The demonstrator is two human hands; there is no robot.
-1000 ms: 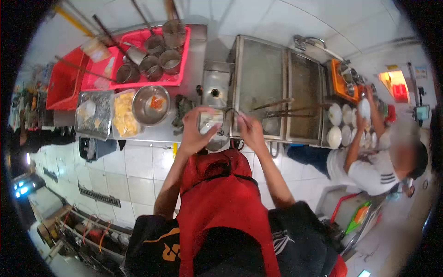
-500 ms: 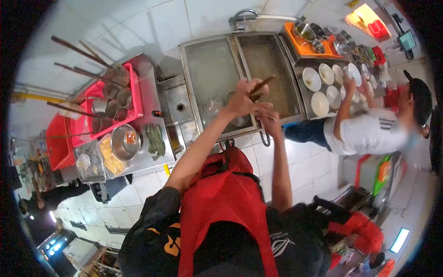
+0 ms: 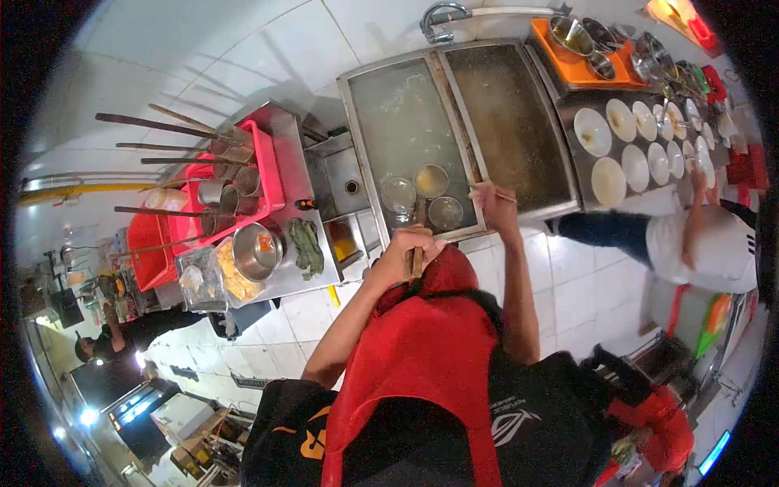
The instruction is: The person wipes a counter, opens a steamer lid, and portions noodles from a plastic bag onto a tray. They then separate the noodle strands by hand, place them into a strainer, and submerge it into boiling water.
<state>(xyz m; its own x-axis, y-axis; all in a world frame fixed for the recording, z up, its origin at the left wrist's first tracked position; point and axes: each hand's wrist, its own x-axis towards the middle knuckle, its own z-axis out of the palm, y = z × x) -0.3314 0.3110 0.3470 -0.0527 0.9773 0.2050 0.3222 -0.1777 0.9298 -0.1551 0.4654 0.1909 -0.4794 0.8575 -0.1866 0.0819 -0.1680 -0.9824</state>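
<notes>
Wooden strainer handles (image 3: 418,261) are in the closed fingers of my left hand (image 3: 406,250), at the near edge of the left vat. Round strainers (image 3: 445,213) sit in the cloudy water of this vat (image 3: 393,114), just beyond that hand. My right hand (image 3: 497,209) is closed around a thin pale stick (image 3: 505,197), over the near end of the divider (image 3: 458,114) between the two vats. Browner liquid fills the right vat (image 3: 511,114).
Left: pink tray (image 3: 272,174) with long-handled strainers, metal pot (image 3: 257,252), green bundle (image 3: 305,247). Right: rows of white bowls (image 3: 608,181), orange tray (image 3: 560,69) of metal containers, a co-worker in a white shirt (image 3: 682,247). Behind: faucet (image 3: 442,20).
My left hand has come down toward my body with the handles, and my right hand has separated from it. The view has shifted. The co-worker now stands farther right.
</notes>
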